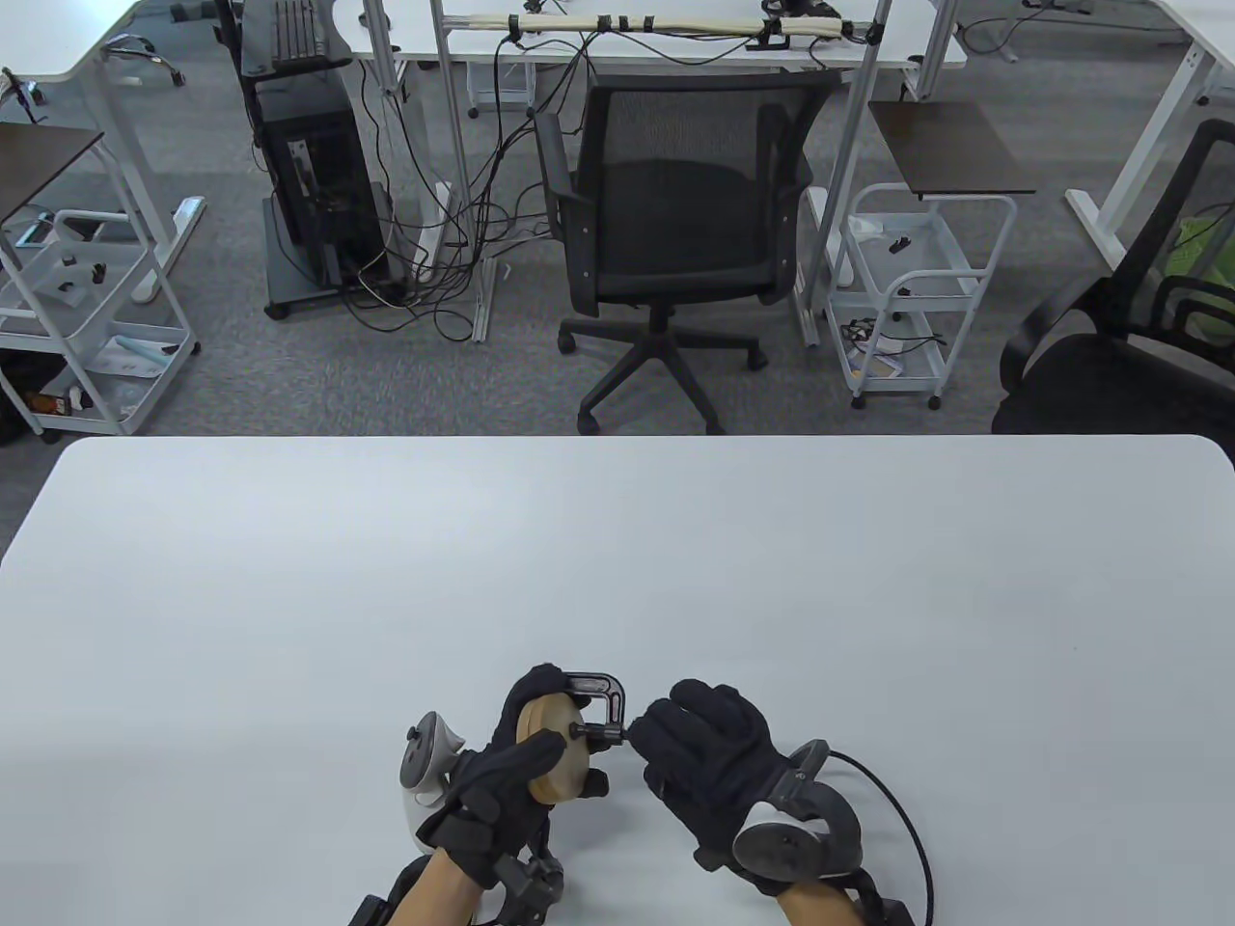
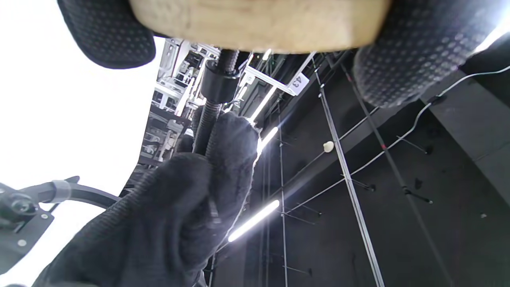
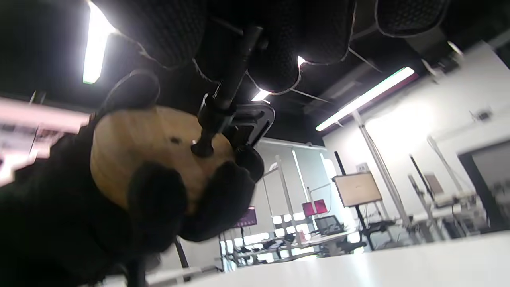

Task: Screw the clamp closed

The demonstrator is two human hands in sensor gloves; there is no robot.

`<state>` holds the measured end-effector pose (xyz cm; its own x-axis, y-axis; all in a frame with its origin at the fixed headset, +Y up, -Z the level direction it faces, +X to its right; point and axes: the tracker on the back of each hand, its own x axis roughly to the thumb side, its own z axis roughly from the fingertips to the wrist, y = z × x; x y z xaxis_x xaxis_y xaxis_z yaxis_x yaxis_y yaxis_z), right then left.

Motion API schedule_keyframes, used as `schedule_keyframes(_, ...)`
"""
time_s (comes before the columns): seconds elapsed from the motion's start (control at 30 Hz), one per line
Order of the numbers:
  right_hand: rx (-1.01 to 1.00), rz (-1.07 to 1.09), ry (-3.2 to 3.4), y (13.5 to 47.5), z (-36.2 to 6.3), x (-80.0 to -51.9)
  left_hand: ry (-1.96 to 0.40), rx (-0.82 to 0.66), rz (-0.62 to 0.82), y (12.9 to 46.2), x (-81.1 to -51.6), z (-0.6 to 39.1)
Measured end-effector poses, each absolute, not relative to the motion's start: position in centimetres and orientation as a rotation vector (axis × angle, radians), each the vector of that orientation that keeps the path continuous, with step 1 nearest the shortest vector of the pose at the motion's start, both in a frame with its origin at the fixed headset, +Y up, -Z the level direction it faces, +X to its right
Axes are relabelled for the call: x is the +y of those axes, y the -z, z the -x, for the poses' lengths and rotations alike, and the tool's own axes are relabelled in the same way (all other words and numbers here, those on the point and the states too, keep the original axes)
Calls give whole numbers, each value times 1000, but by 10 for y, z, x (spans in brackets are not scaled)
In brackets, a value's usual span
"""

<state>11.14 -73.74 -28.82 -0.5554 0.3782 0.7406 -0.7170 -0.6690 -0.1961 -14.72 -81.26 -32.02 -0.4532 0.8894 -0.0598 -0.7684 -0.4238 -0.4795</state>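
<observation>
Table view: both gloved hands work at the near edge of the white counter, around 6 o'clock.

Left hand: grip clamped around a round wooden disc, thumb across its face, fingers curled behind. Disc is held up off the counter.

Black C-clamp: frame arches over the disc's far edge, at 12 to 1 o'clock of the disc. In the right wrist view the screw runs down to a small pad, which sits against the disc's face near its centre.

Right hand: at 3 o'clock of the clamp, just beside it. Fingertips are together, pinching the outer end of the screw. Left wrist view confirms this: the threaded rod passes through the clamp's boss and vanishes between the right hand's fingers.

A tracker is on the back of the right hand, cable trailing toward 4 o'clock.

Beyond the counter, at 12 o'clock: black office chair.
</observation>
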Motion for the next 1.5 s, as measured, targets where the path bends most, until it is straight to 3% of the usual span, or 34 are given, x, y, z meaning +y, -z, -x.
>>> schedule_keyframes(0.2, -308, -535, -1856, 304, -121, -754, -1955, -507, 372, 321, -811, 145)
schedule_keyframes(0.3, -218, -468, -1764, 307, -122, -760, -1944, -519, 380, 321, -811, 145)
schedule_keyframes(0.6, -362, -616, -1948, 303, -123, -752, -1976, -495, 351, 322, -809, 149)
schedule_keyframes(0.87, -755, -957, -2300, 289, -115, -737, -2022, -476, 336, 322, -809, 152)
schedule_keyframes(1.07, -609, -1122, -2608, 288, -99, -744, -2033, -483, 349, 321, -807, 152)
schedule_keyframes(1.23, -634, -1121, -2529, 289, -101, -745, -2008, -487, 345, 322, -808, 153)
schedule_keyframes(1.37, -571, -987, -2273, 293, -108, -745, -1989, -483, 354, 322, -810, 153)
schedule_keyframes(1.5, -376, -789, -1948, 301, -117, -754, -1957, -507, 372, 321, -810, 149)
